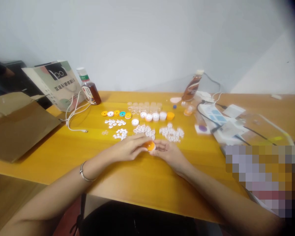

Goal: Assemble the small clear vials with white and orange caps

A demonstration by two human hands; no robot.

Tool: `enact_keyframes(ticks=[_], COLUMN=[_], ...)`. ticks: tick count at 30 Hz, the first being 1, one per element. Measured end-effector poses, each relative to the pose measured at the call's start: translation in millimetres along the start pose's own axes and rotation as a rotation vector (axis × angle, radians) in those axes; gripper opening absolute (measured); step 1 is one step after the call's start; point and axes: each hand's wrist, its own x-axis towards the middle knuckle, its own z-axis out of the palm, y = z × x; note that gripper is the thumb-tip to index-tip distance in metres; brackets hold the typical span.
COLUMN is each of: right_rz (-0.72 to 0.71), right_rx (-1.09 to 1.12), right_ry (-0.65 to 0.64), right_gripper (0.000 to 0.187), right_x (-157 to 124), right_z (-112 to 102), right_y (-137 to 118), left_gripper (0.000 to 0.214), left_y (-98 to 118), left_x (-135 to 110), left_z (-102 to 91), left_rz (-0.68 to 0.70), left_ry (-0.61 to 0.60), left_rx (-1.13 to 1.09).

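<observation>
Between my hands, over the near middle of the table, is a small round orange and white plastic piece (150,146). My left hand (131,147) grips it from the left, and my right hand (168,153) has its fingers closed on the right edge. Just beyond lie piles of small white plastic parts (144,130), with another heap of whitish parts (171,132) to the right. Farther back runs a row of orange, white and blue round caps (116,113), beside white and orange cups (155,116). Clear round pieces (144,106) stand behind them.
A brown paper bag (19,121), a printed paper bag (64,85), a white cable (72,114) and a dark drink bottle (90,91) are at left. Another bottle (192,87), a power strip (215,118) with plugs, and black cables occupy the right. A wall stands behind.
</observation>
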Motion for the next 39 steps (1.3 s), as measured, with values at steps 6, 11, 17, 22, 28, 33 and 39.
enact_keyframes(ticks=[6,11,17,22,28,33,39], right_rz=[-0.001,-0.039,-0.086,-0.063,-0.033,-0.028,-0.053], right_rx=[-0.015,-0.072,-0.085,-0.1,-0.138,-0.169,-0.125], right_ry=[-0.031,-0.007,-0.011,-0.031,-0.074,-0.064,-0.053], right_gripper=[0.03,0.027,0.026,0.026,0.024,0.021,0.025], right_x=[0,-1,-2,-1,-2,-1,-1], right_z=[1,3,5,3,2,2,2], right_y=[1,1,-2,-7,-6,-6,-5], left_gripper=[0.031,0.027,0.026,0.029,0.023,0.02,0.023], left_y=[-1,6,10,6,6,8,7], left_x=[1,1,1,2,5,7,6], left_z=[-5.9,-3.6,-3.0,-11.8,-13.6,-15.1,-18.0], left_rz=[-0.005,-0.026,-0.053,-0.074,-0.105,-0.116,-0.138], left_ry=[-0.028,-0.015,-0.022,-0.039,-0.079,-0.081,-0.051], left_rx=[0.002,0.066,0.126,0.044,0.018,-0.016,-0.084])
